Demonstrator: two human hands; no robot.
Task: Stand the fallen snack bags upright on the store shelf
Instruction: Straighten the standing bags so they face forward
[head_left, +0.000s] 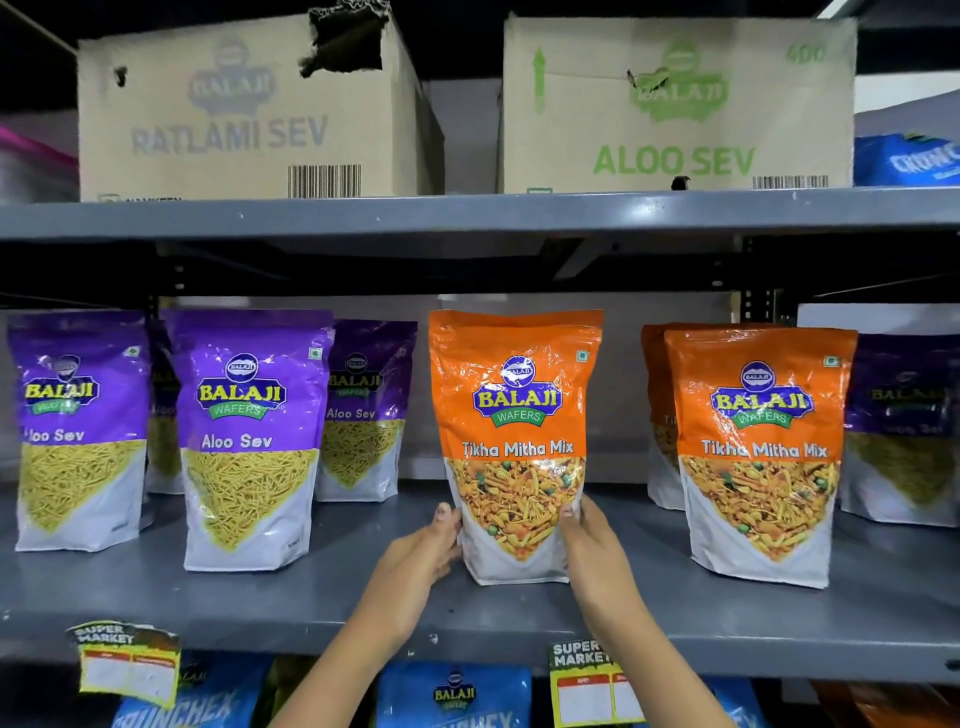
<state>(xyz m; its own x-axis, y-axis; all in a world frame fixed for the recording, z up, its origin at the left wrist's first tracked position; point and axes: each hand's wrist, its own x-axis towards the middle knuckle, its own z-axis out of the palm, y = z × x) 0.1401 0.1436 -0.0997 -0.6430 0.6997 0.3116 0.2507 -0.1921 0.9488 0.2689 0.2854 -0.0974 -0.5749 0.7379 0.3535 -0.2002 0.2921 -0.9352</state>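
An orange Tikha Mitha Mix bag (514, 415) stands upright in the middle of the grey shelf (322, 597). My left hand (421, 551) presses its lower left edge and my right hand (592, 545) grips its lower right edge. Another orange bag (758, 452) stands upright to the right, with one more orange bag (655, 415) behind it. Purple Aloo Sev bags (249, 436) stand upright on the left, one at the far left (78, 426) and others behind (363, 410). A dark purple bag (904, 431) stands at the far right. No bag lies flat in view.
Two cardboard boxes, Ratlami Sev (244, 109) and Aloo Sev (675, 104), sit on the shelf above. Price tags (130, 665) (592, 686) hang from the shelf's front edge. Blue snack bags (452, 696) fill the shelf below.
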